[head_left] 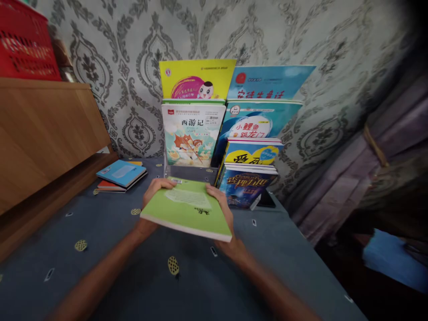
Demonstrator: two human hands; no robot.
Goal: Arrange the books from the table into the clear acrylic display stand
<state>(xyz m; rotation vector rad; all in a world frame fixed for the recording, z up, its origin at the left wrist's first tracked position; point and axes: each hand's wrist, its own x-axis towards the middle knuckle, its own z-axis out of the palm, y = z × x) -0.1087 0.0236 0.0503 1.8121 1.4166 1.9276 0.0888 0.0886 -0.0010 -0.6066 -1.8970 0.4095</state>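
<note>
Between my two hands is a light green book (187, 207), tilted above the table with its printed back cover up. My left hand (152, 196) grips its left edge, the thumb on the cover near the barcode. On the opposite edge, my right hand (223, 205) holds it the same way; the fingers beneath are hidden. Just beyond stands a white picture-cover book (194, 133) in a clear stand, with a yellow book (197, 78) behind it. To the right, a dark blue book (247, 187) fronts a stepped row with a teal book (264, 118) further back.
A small pile topped by a blue book (122, 173) lies at the left of the table (110, 223). Beside it stands a wooden cabinet (50, 138) carrying a red basket (26, 42). Patterned wallpaper (133, 80) backs the table; a curtain (354, 165) hangs at the right edge.
</note>
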